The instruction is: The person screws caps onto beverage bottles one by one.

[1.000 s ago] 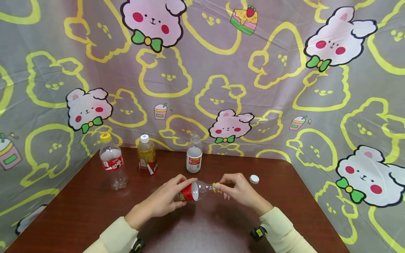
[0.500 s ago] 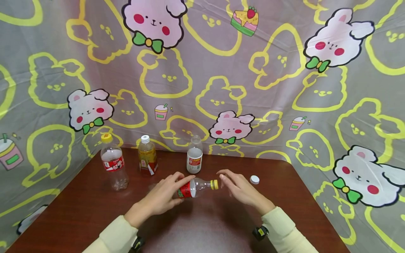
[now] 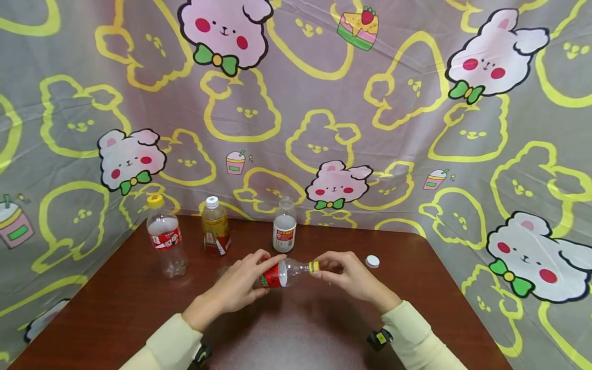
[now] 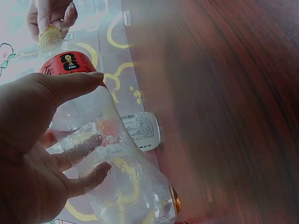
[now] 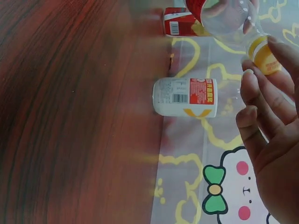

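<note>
Lying nearly sideways over the middle of the table is a clear plastic bottle [image 3: 291,273] with a red label, its neck toward the right. My left hand [image 3: 233,285] grips its body; the left wrist view shows the thumb [image 4: 79,86] across the label and fingers behind the clear wall. A yellow bottle cap [image 3: 314,267] sits on the neck. The thumb and fingers of my right hand [image 3: 353,275] pinch this cap, as the right wrist view also shows around the yellow cap [image 5: 266,58].
At the back left stand a red-labelled bottle [image 3: 165,240] with a yellow cap and an amber-labelled bottle [image 3: 215,228] with a white cap. An uncapped bottle [image 3: 284,234] stands behind my hands. A loose white cap [image 3: 372,261] lies at right on the brown table [image 3: 416,308], before a patterned curtain.
One second ago my right fingers were at the yellow cap; half a second ago they were apart from it, and now they pinch it again. My left hand keeps its grip on the bottle.
</note>
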